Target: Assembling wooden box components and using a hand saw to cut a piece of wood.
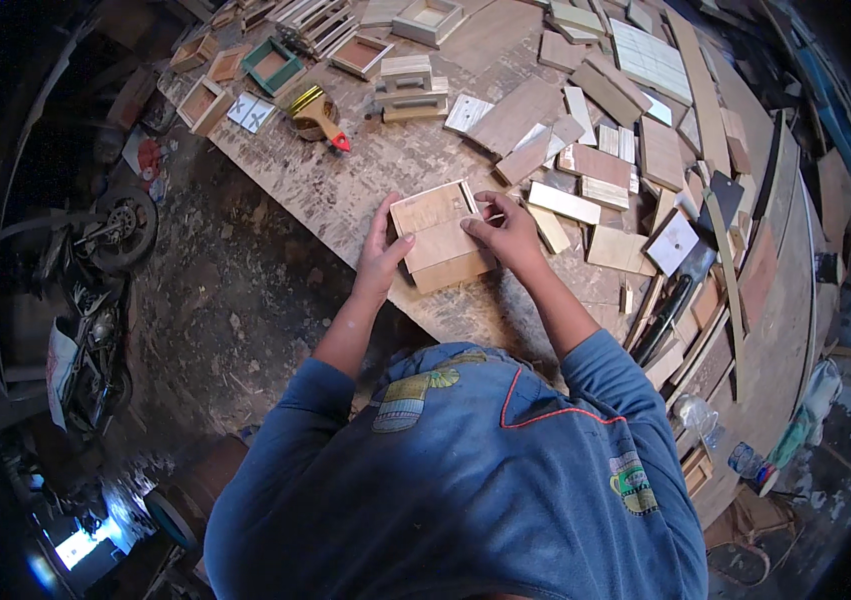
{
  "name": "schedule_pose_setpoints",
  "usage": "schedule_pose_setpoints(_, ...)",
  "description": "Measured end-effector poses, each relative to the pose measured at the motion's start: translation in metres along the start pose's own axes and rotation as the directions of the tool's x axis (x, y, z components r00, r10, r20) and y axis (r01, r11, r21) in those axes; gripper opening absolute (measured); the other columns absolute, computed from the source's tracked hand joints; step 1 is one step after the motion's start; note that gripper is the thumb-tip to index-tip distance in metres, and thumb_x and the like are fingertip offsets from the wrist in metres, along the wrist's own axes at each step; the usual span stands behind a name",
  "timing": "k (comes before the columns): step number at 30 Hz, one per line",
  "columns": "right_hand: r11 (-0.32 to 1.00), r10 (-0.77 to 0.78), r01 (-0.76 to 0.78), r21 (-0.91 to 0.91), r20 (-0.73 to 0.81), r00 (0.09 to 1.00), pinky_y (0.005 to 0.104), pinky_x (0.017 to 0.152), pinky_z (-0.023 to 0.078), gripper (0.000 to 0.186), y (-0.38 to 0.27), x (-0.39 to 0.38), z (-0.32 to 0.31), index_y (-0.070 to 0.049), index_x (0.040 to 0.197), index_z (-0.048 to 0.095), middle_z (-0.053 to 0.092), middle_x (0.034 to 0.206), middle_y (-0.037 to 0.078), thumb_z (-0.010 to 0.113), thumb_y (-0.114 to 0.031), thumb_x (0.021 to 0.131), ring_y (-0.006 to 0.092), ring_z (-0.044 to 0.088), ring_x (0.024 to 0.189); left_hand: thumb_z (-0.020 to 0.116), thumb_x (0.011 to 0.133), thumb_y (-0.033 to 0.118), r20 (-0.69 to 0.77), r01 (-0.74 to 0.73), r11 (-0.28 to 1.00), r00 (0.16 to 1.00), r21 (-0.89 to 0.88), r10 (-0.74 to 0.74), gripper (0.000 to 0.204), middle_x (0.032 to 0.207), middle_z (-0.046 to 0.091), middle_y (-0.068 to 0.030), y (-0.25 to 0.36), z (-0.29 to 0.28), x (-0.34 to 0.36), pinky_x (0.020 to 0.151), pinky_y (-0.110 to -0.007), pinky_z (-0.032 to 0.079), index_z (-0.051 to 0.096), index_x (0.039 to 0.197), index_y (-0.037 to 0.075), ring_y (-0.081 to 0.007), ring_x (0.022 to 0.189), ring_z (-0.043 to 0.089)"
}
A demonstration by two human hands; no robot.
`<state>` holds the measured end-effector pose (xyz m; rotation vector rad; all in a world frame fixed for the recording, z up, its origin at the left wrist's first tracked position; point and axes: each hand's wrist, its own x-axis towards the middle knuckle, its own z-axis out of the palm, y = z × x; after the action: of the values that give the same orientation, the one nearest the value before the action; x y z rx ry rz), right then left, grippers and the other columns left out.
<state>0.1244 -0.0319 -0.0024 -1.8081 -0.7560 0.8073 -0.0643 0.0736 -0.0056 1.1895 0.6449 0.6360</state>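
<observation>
Left hand (381, 262) and right hand (511, 240) both grasp a wooden box (433, 240), thumbs on its upper face, fingers wrapped along opposite sides. It sits over the table (345, 205) near the edge closest to the person. Its far edge points away from the body, swung slightly left; one low wall faces the person. Its visible outline runs a little longer from far to near than across, though which side is truly longest I cannot tell. Just right lies a pale wood block (563, 202) among scattered offcuts; farther off, up and left, are a red-tipped paintbrush (331, 130) and a green tray (288, 82).
</observation>
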Motion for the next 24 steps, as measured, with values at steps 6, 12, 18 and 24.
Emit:
schedule_pose_setpoints(6,0.998,0.050,-0.053,0.037,0.064,0.997,0.0246,0.069,0.046,0.050,-0.009,-0.001,-0.005,-0.005,0.115,0.060,0.055,0.084,0.001,0.078,-0.020,0.071,0.0105,0.053,0.073,0.061,0.082,0.012,0.014,0.012,1.000,1.000,-0.016,-0.012,0.072,0.139,0.038,-0.0137,0.001,-0.001,0.000,0.108,-0.035,0.025,0.025,0.144,0.004,-0.0233,0.130,0.036)
schedule_pose_setpoints(12,0.988,0.082,-0.096,0.124,0.118,0.990,0.0249,0.074,0.044,0.053,-0.004,0.003,-0.009,-0.006,0.120,0.056,0.055,0.088,0.001,0.077,-0.024,0.074,0.0103,0.052,0.079,0.062,0.081,0.014,0.023,0.048,0.999,0.999,-0.013,-0.047,0.073,0.141,0.036,-0.0135,0.003,-0.001,0.004,0.109,-0.035,0.023,0.025,0.144,0.005,-0.0238,0.132,0.033)
schedule_pose_setpoints(18,0.851,0.248,-0.334,0.406,0.251,0.936,0.0251,0.071,0.047,0.040,-0.017,-0.006,-0.025,-0.008,0.123,0.053,0.062,0.104,0.003,0.052,-0.036,0.094,0.0114,0.058,0.086,0.060,0.080,0.026,0.080,0.093,0.994,0.993,-0.062,-0.088,0.080,0.145,0.030,-0.0150,-0.002,-0.015,0.007,0.111,-0.035,0.018,0.020,0.147,0.006,-0.0243,0.135,0.027)
schedule_pose_setpoints(24,0.825,0.256,-0.396,0.403,0.358,0.898,0.0246,0.071,0.045,0.045,-0.010,-0.008,-0.027,-0.010,0.127,0.051,0.062,0.104,0.002,0.040,-0.041,0.097,0.0104,0.058,0.090,0.059,0.077,0.029,0.132,0.128,0.988,0.984,-0.085,-0.117,0.084,0.147,0.027,-0.0150,0.002,-0.019,0.008,0.111,-0.034,0.017,0.018,0.147,0.006,-0.0241,0.136,0.026)
